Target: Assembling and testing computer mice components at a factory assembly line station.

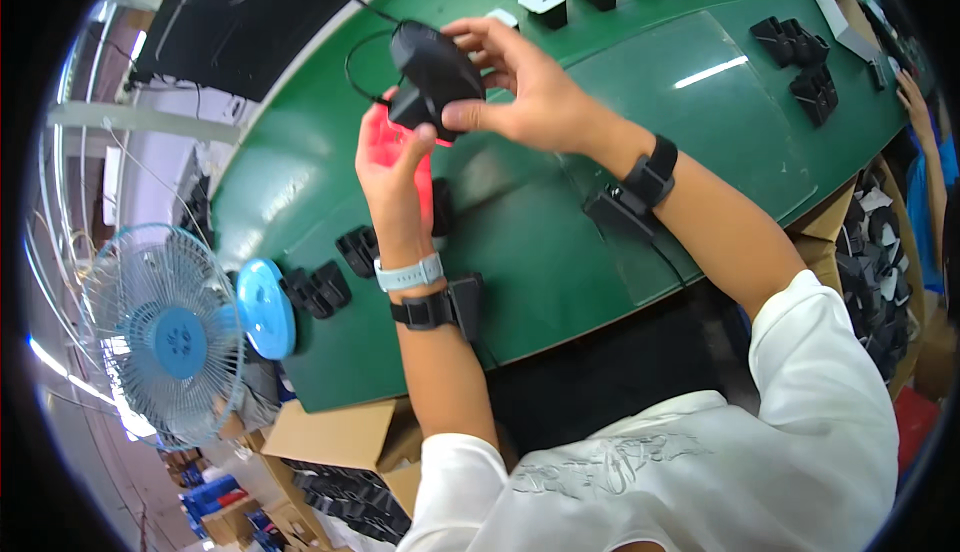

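Note:
Over the far left of the green table, my two hands meet around a dark corded device (436, 60) that resembles a barcode scanner. My right hand (530, 92) grips its side, thumb at the lower end and fingers behind. Below it, my left hand (390, 162) is closed, thumb raised, at a small black block-like piece (408, 110). Whether that piece is separate or part of the device cannot be made out. Red light falls on the left palm and fingers. A black cable loops beside the device and runs up toward the upper left.
White-topped black pieces (543, 4) line the table's (530, 292) far edge. Black parts lie at left (318, 290) and far right (790, 42). A blue fan (180, 342) stands left. Cartons of black parts (350, 497) flank me. Another person's hand (912, 102) rests at the right edge.

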Motion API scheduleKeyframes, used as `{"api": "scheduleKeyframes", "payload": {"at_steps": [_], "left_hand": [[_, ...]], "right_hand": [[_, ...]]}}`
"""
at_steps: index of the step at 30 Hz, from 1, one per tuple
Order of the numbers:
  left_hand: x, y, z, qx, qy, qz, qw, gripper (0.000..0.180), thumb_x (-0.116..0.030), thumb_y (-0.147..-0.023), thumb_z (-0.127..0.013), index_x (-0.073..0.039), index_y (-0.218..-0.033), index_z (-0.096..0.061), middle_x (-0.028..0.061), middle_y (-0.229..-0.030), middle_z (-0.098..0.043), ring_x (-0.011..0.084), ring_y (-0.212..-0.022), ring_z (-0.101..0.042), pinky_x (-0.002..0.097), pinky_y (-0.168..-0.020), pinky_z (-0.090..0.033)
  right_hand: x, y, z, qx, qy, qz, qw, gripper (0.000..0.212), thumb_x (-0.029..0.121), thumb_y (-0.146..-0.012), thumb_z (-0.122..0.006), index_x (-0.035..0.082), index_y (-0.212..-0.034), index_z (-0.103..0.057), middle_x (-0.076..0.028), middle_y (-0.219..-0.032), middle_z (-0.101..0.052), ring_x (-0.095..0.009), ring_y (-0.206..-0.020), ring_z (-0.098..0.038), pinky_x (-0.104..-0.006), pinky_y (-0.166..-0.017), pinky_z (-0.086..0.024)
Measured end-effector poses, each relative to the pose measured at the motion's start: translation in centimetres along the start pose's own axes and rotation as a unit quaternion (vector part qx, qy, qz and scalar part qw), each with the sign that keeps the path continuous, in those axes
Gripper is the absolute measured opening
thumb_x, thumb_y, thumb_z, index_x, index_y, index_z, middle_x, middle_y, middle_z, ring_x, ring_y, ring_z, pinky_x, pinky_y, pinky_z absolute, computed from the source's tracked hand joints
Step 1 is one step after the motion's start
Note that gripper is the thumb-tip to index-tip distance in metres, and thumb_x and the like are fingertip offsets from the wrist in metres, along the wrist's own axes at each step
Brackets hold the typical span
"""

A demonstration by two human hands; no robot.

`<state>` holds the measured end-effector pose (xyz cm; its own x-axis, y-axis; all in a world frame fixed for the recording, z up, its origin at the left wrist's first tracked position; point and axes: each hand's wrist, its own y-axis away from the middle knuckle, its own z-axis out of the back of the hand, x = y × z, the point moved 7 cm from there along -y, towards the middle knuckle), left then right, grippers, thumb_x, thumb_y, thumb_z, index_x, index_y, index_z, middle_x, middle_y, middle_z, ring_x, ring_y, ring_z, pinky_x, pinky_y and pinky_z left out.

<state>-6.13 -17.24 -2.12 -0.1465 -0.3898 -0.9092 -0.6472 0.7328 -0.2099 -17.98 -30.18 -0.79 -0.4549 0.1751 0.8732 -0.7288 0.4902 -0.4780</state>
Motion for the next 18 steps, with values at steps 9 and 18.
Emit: {"api": "scheduleKeyframes", "payload": {"at_steps": [9,18], "left_hand": [[-0.5,0.4,0.0,0.084,0.026,-0.009,0.996,0.074,-0.002,-0.083,-0.078,0.004,-0.146,-0.039,0.0175,-0.140,-0.054,0.0322,-0.129,-0.055,0.0458,-0.112,-0.044],[-0.7,-1.2,2.6,0.006,0.389,0.021,0.921,0.041,-0.002,-0.078,-0.057,0.003,-0.118,-0.054,0.0214,-0.117,-0.056,0.0386,-0.115,-0.054,0.0543,-0.103,-0.048]], "right_hand": [[3.4,0.9,-1.2,0.011,0.094,0.102,0.990,0.075,0.007,-0.073,-0.086,0.009,-0.139,-0.052,-0.009,-0.129,-0.062,-0.025,-0.118,-0.059,-0.0396,-0.105,-0.047],[0.6,4.8,-6.4,0.486,0.039,0.010,0.873,0.061,-0.001,-0.061,-0.063,0.014,-0.119,-0.071,-0.007,-0.122,-0.064,-0.031,-0.119,-0.053,-0.0422,-0.106,-0.039]]}}
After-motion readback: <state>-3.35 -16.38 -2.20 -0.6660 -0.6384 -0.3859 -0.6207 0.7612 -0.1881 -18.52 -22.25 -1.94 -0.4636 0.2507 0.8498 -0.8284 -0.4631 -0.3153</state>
